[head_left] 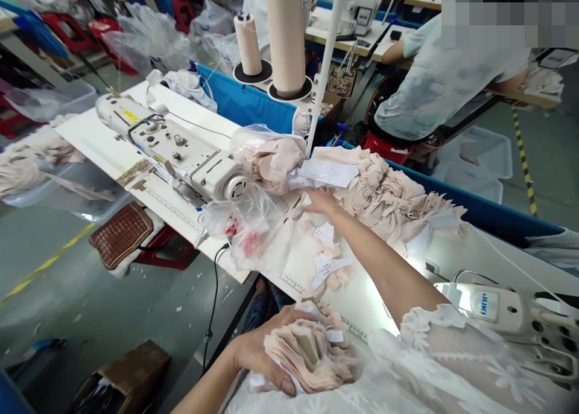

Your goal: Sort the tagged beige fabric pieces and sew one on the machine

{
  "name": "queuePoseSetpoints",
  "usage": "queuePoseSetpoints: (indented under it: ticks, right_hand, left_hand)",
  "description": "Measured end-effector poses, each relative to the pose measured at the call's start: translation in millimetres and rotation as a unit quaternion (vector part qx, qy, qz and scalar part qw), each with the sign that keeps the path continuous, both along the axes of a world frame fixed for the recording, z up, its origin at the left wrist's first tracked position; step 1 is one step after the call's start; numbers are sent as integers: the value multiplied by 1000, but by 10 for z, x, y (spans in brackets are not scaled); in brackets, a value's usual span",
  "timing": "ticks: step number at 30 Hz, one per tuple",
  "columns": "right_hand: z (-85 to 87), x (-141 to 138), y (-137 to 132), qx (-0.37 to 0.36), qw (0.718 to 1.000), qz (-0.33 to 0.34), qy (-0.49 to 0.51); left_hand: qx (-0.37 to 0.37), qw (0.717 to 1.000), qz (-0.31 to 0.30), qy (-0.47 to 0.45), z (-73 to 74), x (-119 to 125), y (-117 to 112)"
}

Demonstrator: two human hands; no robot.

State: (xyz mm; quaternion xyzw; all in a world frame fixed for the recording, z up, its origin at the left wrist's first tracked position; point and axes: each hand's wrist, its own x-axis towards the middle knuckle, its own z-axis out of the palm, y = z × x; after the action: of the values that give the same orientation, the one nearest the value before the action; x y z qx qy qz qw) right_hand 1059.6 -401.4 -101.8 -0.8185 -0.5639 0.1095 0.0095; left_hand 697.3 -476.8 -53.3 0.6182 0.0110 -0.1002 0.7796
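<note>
My left hand (257,350) is closed round a thick stack of beige fabric pieces (312,353) with small white tags, held low near my lap. My right hand (319,201) reaches forward across the white table (362,299), its fingers on the near edge of a large heap of the same beige pieces (389,194); the fingertips are partly hidden under white paper slips (328,172). A few loose pieces with tags (330,266) lie on the table under my right forearm.
A white sewing machine (176,151) lies to the left, another (502,308) at the right. Clear plastic bags (248,227) sit by the table's near edge. Two thread cones (284,37) stand behind. Another person's back (443,82) is at a far table. A padded stool (122,233) stands below.
</note>
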Motion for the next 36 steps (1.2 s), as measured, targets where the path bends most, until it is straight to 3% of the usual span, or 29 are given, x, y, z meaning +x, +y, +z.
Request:
queuePoseSetpoints:
  ticks: [7,12,17,18,19,21,24,26,29,36]
  right_hand:
    - [-19,35,-148,46,998,-2,50]
    - [310,2,-342,122,986,2,111]
    - [777,-196,-1097,203,966,-49,155]
    - [818,-273,-1287,208,947,-36,241]
    - [827,-361,-1463,168,928,13,333]
    - [752,-555,-1738,63,913,106,390]
    - [486,-810,-1909,13,956,153,248]
    - [295,-906,-1905,12,974,140,179]
    - [102,-943,-1864,7,982,108,155]
    - [-35,-920,-1929,21,986,40,163]
  left_hand:
    - [21,999,-9,22,-46,42,3]
    - [13,1000,-21,9,-17,72,-5]
    - [27,999,-23,6,59,118,-1]
    - [36,999,-28,9,69,130,-4]
    - [44,998,-31,11,75,143,-9]
    - [55,998,-30,9,76,175,-24]
    - [63,997,-37,13,78,234,-53]
    - [61,997,-47,10,90,265,-71]
    - [65,997,-51,3,114,280,-95]
    - [53,998,-34,12,79,247,-173]
